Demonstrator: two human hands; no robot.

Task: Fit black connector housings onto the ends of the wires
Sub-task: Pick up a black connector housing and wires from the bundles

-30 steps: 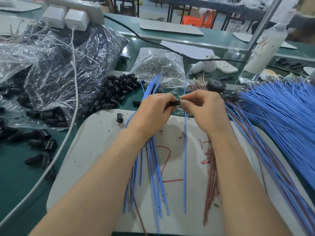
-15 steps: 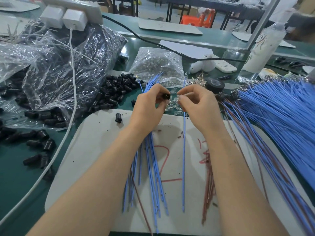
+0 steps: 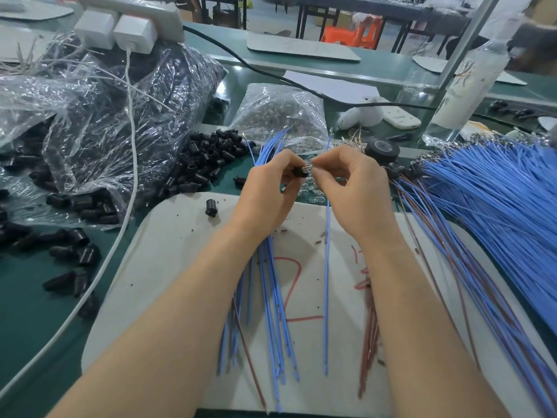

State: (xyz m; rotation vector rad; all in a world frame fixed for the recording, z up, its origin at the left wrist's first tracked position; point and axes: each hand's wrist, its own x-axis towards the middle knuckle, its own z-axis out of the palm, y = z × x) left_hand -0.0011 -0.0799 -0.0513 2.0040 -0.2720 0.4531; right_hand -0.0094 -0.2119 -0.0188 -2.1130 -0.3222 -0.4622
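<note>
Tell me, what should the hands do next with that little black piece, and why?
Probably press the two parts together. The left hand pinches a black housing, and the right hand pinches a small clear piece right at its end, so they look lined up but not yet fully seated.

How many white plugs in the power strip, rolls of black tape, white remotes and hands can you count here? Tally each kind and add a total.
White plugs in the power strip: 2
Roll of black tape: 1
White remote: 1
Hands: 2, the left hand pinching a black housing, the right hand pinching a clear part
Total: 6
</note>
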